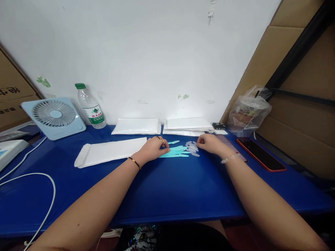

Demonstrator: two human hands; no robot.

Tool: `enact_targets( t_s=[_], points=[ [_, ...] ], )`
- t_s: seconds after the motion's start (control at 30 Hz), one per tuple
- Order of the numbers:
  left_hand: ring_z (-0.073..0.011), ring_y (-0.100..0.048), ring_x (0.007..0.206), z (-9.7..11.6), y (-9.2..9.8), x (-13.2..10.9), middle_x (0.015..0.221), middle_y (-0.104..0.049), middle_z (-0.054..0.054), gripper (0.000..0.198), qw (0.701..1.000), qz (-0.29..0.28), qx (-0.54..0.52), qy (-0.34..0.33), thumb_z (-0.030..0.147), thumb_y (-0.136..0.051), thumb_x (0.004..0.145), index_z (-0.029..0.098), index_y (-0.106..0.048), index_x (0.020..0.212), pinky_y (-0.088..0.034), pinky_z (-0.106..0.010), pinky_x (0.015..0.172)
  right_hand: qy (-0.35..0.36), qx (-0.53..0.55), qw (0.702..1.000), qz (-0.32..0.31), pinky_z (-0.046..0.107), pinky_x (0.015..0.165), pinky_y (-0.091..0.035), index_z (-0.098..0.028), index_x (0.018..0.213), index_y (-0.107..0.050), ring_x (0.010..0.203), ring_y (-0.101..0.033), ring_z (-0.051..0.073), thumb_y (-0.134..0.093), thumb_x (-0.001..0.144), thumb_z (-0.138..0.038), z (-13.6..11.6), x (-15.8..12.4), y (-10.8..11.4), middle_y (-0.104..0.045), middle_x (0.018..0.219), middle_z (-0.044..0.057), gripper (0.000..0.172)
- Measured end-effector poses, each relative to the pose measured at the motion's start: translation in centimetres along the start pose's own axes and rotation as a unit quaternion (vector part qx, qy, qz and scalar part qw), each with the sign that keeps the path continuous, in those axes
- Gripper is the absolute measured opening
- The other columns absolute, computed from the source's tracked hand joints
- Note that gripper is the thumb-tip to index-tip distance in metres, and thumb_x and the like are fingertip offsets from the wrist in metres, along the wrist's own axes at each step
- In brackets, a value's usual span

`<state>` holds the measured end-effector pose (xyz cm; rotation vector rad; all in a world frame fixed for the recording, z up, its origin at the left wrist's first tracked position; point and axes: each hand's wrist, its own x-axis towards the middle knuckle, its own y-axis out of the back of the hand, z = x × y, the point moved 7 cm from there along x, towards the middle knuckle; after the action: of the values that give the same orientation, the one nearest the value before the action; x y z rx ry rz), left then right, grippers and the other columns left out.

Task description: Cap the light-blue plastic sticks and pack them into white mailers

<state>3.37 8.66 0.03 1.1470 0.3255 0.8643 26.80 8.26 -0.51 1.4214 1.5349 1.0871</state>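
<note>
A loose pile of slim turquoise plastic sticks (177, 151) lies on the blue table; they look like small razors, but their blades are too small to make out. My left hand (154, 149) rests at the left end of this pile, fingers curled and thumb against the sticks. One separate turquoise stick (174, 142) pokes out beyond its fingertips. Just right of the pile are several small translucent caps (192, 147). At their right edge my right hand (209, 143) has thumb and fingers pinched together on a cap, mostly hidden by the fingertips.
A white padded envelope (110, 152) lies left of my left hand. Stacked white envelopes (136, 126) line the wall. Behind stand a blue fan (56, 116) and a water bottle (91, 108). A red-edged phone (260, 153) and a bagged cup (247, 111) are right; a white cable (53, 188) curves left.
</note>
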Motion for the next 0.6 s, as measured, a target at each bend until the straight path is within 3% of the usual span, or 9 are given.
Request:
enact_targets(
  t_s=[0.4,0.5,0.6],
  points=[
    [-0.0153,-0.055,0.065,-0.5,-0.8,-0.1,0.077,-0.063,-0.003,0.03,0.996,-0.037,-0.067,0.051,0.045,-0.049,0.082,0.019,-0.063,0.08,-0.039,-0.024,0.054,0.029,-0.12,0.991,0.049,0.026,0.061,-0.038,-0.015,0.064,-0.059,0.071,-0.059,0.019,-0.055,0.071,-0.015,-0.4,0.8,-0.6,-0.066,0.077,0.011,0.008],
    [-0.0148,-0.055,0.064,-0.7,-1.0,-0.2,0.077,-0.062,-0.003,0.029,0.994,-0.039,-0.083,0.064,0.045,-0.05,0.082,0.019,-0.062,0.08,-0.039,-0.024,0.054,0.024,-0.09,0.993,0.076,0.025,0.06,-0.037,-0.016,0.068,-0.059,0.068,-0.057,0.018,-0.055,0.072,-0.014,-0.5,0.5,0.3,-0.066,0.075,0.009,0.006],
    [-0.0147,-0.055,0.064,-0.7,-1.2,-0.2,0.077,-0.062,-0.002,0.028,0.993,-0.042,-0.085,0.07,0.045,-0.05,0.081,0.019,-0.061,0.079,-0.039,-0.024,0.054,0.024,0.026,0.993,0.117,0.025,0.06,-0.038,-0.017,0.078,-0.06,0.065,-0.056,0.016,-0.052,0.079,-0.02,-0.7,-0.3,1.9,-0.065,0.073,0.006,0.009]
  ],
)
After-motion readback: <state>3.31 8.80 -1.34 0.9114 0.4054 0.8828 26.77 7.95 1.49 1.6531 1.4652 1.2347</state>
